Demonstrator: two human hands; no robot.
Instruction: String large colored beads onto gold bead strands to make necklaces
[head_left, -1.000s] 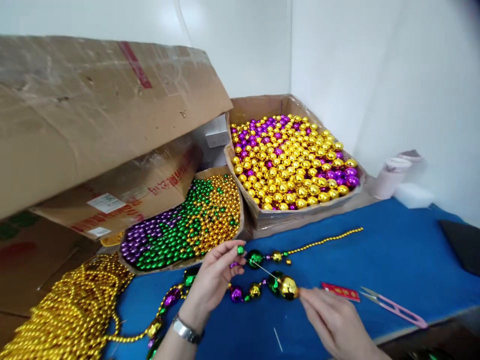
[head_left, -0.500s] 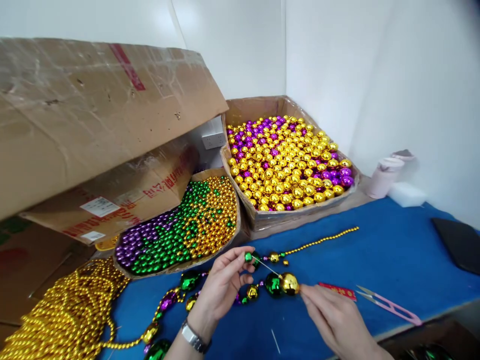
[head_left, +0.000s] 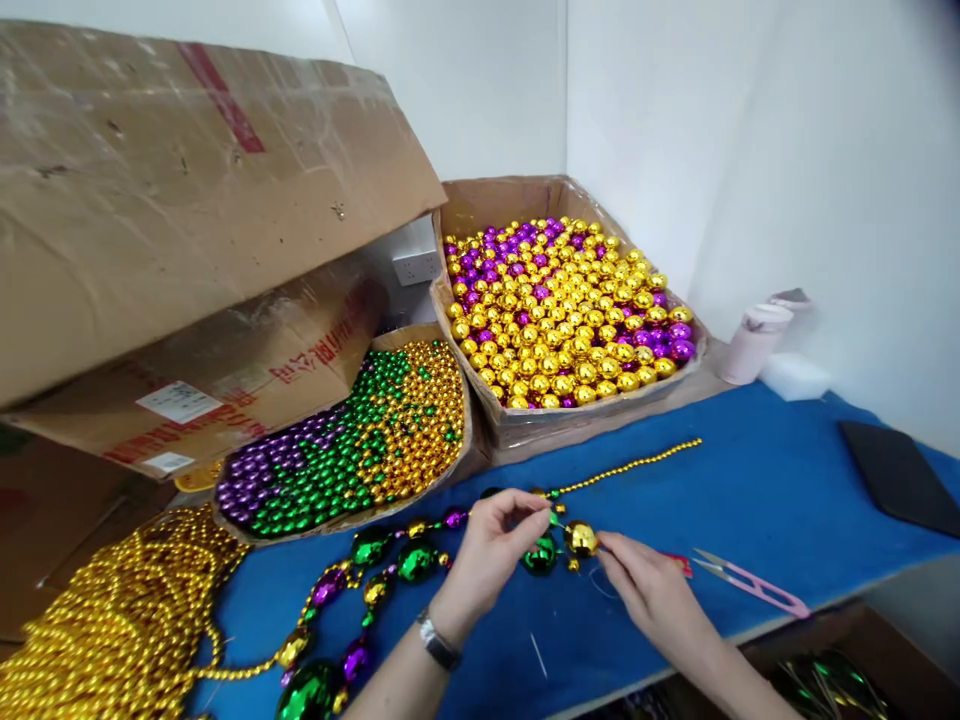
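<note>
My left hand (head_left: 495,550) is closed, with thumb and fingertips pinching a small green bead (head_left: 553,519). Just right of it hangs a large shiny gold bead (head_left: 580,539). My right hand (head_left: 656,590) is closed at that bead's right side; its fingertips hide whether they also hold thread. A thin clear thread (head_left: 600,585) curves below the gold bead. Beneath my left fingers sits a large green bead (head_left: 540,555). A strand of mixed beads (head_left: 416,561) in green, purple and gold lies to the left, partly behind my left forearm.
An open carton (head_left: 517,425) of gold and purple beads stands behind, beside another box (head_left: 471,440) of smaller beads. Gold bead chains (head_left: 112,630) are heaped at left. Pink-handled snips (head_left: 765,588) and a dark flat object (head_left: 896,485) lie on the blue cloth (head_left: 757,470) at right.
My left hand has moved right with the small green bead, close to the gold bead. The white stretch of thread between them has shortened. The view has shifted slightly.
</note>
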